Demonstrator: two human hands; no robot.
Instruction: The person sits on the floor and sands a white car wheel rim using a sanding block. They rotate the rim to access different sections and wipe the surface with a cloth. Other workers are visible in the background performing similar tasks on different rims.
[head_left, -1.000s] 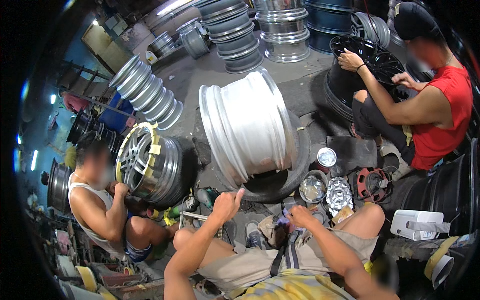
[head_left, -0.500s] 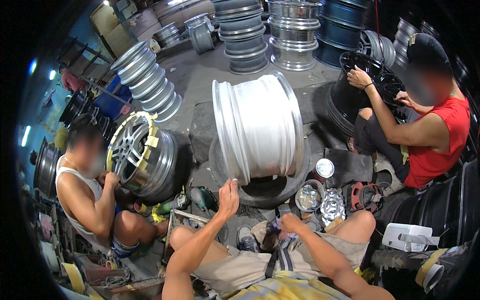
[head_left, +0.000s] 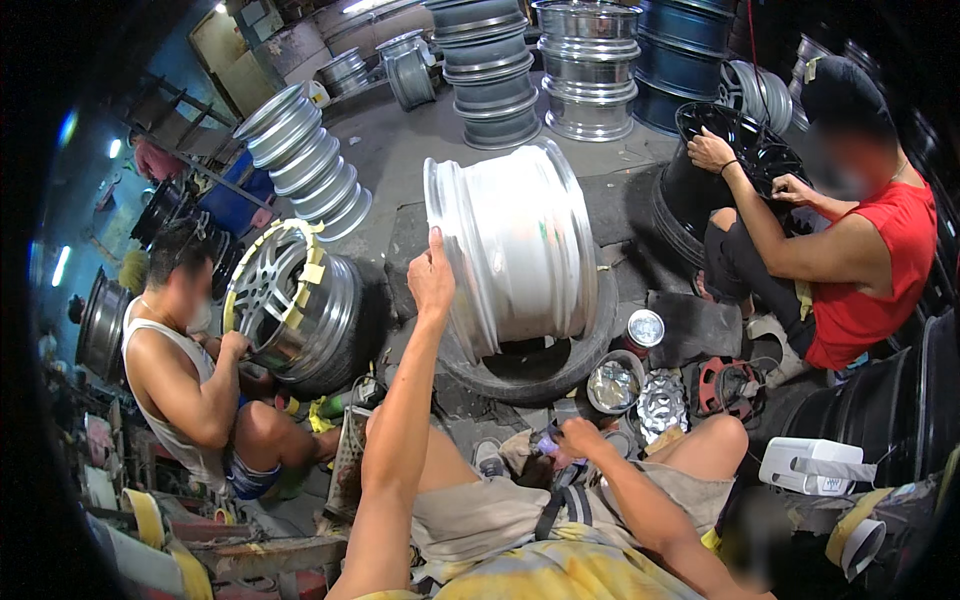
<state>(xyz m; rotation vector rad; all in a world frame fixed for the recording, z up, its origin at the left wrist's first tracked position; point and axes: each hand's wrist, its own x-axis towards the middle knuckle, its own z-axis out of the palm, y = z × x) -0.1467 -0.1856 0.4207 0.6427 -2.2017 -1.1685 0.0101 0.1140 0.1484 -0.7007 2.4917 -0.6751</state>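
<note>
A bare silver wheel rim (head_left: 535,240) rests on its side on a black tyre (head_left: 535,385) in front of me. My left hand (head_left: 432,280) is closed on the left flange of the rim, its thumb pointing up along the edge. Faint greenish and reddish smudges show on the barrel. Down by my knees, my right hand (head_left: 580,440) is closed round a crumpled bluish-purple piece (head_left: 546,443) that looks like cloth. A brownish rag (head_left: 517,452) hangs beside it, above my shoe.
On the left a person (head_left: 185,380) works at a masked, taped wheel (head_left: 270,285); on the right another person (head_left: 850,240) handles a black wheel (head_left: 735,135). A tin (head_left: 645,328), a bucket (head_left: 614,386) and a red tool (head_left: 725,388) stand right of the tyre. Stacked rims (head_left: 485,80) stand behind.
My left hand has moved up from the rim's lower left edge to its left side. The rim has turned, bringing coloured smudges into view. My right hand stays low with the bluish-purple piece.
</note>
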